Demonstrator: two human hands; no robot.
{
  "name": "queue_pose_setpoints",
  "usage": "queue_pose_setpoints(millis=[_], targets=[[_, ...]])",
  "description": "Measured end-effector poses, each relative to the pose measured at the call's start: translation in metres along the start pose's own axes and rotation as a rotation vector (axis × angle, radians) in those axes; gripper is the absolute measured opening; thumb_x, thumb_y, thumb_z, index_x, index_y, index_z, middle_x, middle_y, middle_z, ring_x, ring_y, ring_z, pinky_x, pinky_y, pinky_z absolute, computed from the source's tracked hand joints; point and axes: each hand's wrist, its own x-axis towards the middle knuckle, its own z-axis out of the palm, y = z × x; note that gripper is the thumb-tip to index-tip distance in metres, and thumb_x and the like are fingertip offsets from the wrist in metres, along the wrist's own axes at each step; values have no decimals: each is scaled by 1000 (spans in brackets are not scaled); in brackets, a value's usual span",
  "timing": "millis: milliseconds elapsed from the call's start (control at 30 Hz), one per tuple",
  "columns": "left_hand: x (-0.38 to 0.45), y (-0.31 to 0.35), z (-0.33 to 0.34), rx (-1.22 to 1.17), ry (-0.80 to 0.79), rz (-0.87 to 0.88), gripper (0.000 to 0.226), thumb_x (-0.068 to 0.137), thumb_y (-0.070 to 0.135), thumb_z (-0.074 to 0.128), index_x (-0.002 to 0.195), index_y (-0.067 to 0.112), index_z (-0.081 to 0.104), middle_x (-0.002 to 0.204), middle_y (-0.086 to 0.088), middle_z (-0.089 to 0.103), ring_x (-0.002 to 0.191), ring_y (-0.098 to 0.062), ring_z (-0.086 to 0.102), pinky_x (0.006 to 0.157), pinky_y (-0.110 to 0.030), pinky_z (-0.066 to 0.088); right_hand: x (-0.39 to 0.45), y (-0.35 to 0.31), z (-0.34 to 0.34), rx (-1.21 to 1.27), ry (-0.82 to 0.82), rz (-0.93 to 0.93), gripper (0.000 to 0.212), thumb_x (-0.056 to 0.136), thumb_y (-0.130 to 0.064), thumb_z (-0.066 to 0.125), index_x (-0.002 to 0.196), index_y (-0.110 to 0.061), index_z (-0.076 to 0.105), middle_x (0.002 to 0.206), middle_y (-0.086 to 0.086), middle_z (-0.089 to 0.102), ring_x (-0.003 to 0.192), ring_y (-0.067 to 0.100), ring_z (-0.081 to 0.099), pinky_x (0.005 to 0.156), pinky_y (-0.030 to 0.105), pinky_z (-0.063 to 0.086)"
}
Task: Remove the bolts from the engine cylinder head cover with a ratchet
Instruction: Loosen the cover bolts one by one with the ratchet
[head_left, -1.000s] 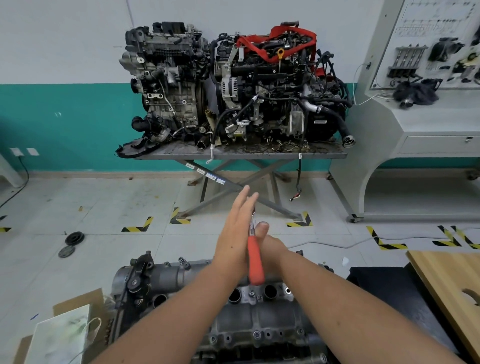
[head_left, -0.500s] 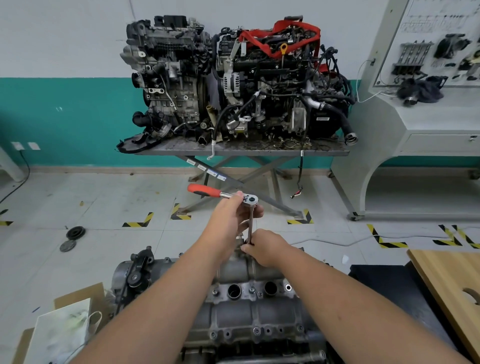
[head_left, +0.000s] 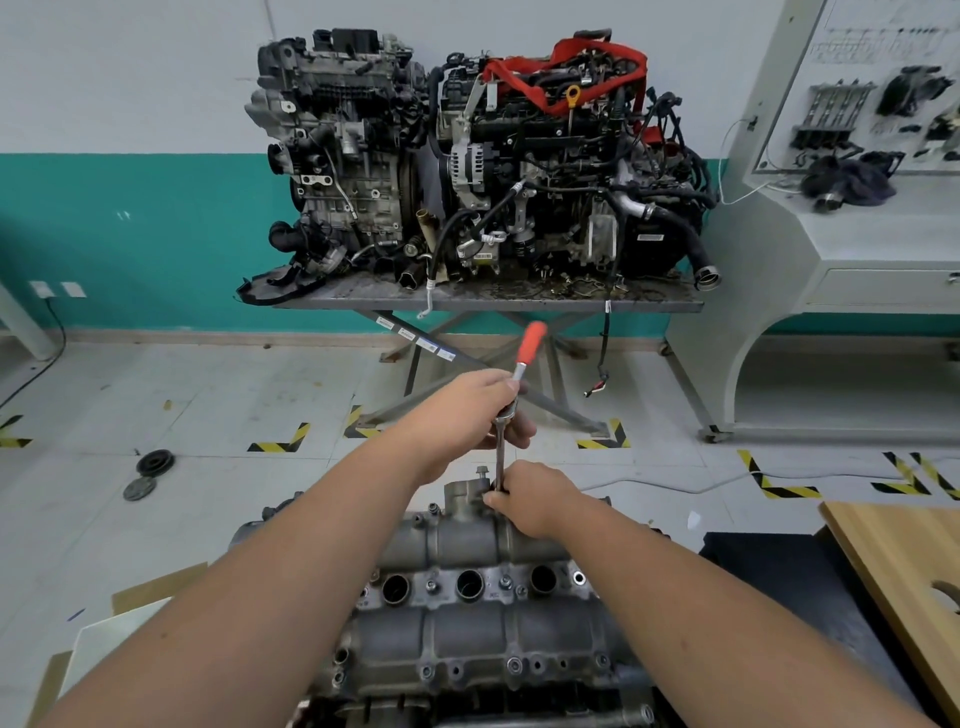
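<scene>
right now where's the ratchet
In the head view, centre frame: the ratchet stands over the cylinder head cover's far end, left hand gripping its head.

Both hands crowded the far end of the cylinder head cover (head_left: 467, 618): the left hand (head_left: 467, 415) gripped the ratchet (head_left: 524, 364) at its head, the right hand (head_left: 535, 499) pinched the upright extension bar (head_left: 500, 457) at its foot, and a raised bolt (head_left: 482, 472) stood just left of that bar. The two forearms ran over the cover's left and right edges, leaving only its middle strip with the three round wells open from above. Beyond the cover lay open floor (head_left: 208, 415), bounded farther back by the bench (head_left: 488, 302) loaded with two engines (head_left: 467, 166), and a wooden board (head_left: 904, 566) closed off the right.
</scene>
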Motion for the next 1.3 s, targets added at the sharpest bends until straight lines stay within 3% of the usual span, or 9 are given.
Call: queue_pose_setpoints(millis=[200,333,467,633,767,867,1033,1167,1300], targets=[[4,8,-7,-44,-111,-28,27,102,12,37,111,18,62,83,0,75,79,-19,73,88,-39,50,1,1,2,10,12,3,28,100,-40,50,79,-21,49,87,3,57,87,26,55,72,32,37],[2,19,-2,272,-59,-9,14,92,16,52,101,17,62,76,3,71,76,-18,73,82,-40,51,0,1,1,6,8,9,29,100,-39,50,80,-18,50,86,3,58,91,29,57,73,31,36],[1,17,11,1046,79,253,21,91,39,60,80,23,52,82,8,53,82,-19,57,76,-39,51,0,1,1,2,-13,7,27,101,-38,49,89,-14,54,94,7,62,94,29,57,75,34,38],[-7,-16,26,1212,488,718,31,84,45,70,74,17,66,97,-1,62,97,-27,59,89,-41,42,-3,2,1,-155,49,-78,36,104,-32,42,133,-13,53,132,10,57,117,24,53,85,29,39],[-8,-40,32,977,536,561,65,90,69,36,123,18,62,144,-7,49,131,-24,41,105,-43,35,-3,1,0,100,55,-79,39,107,-23,41,141,-6,48,139,8,54,102,-4,57,83,7,39],[-8,-50,36,378,368,439,68,92,71,27,147,32,38,151,9,42,132,-7,41,108,-33,38,-1,0,-4,104,-29,37,32,102,-25,46,124,-6,60,121,13,65,109,27,63,92,35,49],[2,-43,47,-377,404,108,47,101,54,21,126,43,59,98,11,76,92,-7,70,81,-29,47,1,-2,-3,-39,-38,27,27,99,-36,46,98,-12,60,110,13,66,102,33,60,75,32,37],[-1,-39,41,-575,401,32,45,106,48,33,106,16,66,95,-2,78,95,-12,73,84,-35,45,0,-1,-4,-12,-28,39,27,100,-39,49,87,-15,54,99,12,65,92,30,58,73,31,37],[-6,-32,24,-567,202,14,38,107,39,37,96,14,64,93,-5,77,101,-17,72,89,-37,47,0,0,-4,-18,-32,19,35,101,-39,49,72,-19,46,83,5,56,82,26,51,71,31,35]])
